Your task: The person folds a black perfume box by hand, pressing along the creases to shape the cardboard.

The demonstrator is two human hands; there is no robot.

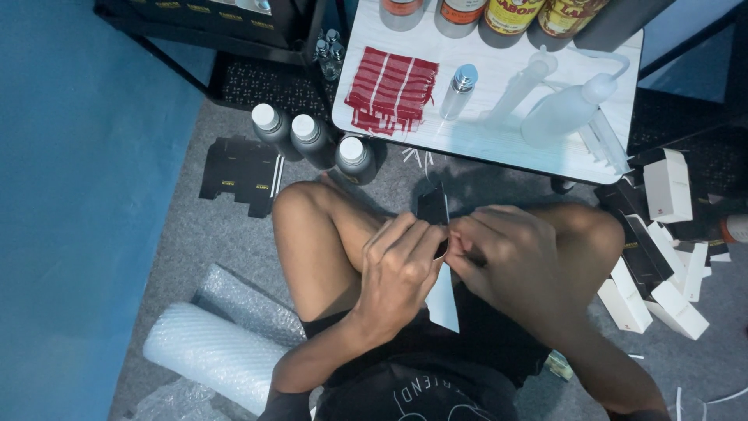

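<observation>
Up top, the small white table carries a red-and-white striped cloth, a clear glass vial and translucent plastic squeeze bottles, while three grey white-capped bottles stand on the grey carpet floor at its left.

Low table ahead of knees. On it: fringed cloth at left edge; small spray bottle beside it; two squeeze bottles toward right edge; jars along far edge. Three capped bottles on floor off near-left corner. Bubble-wrap roll lower left. Small boxes on floor at right.
</observation>
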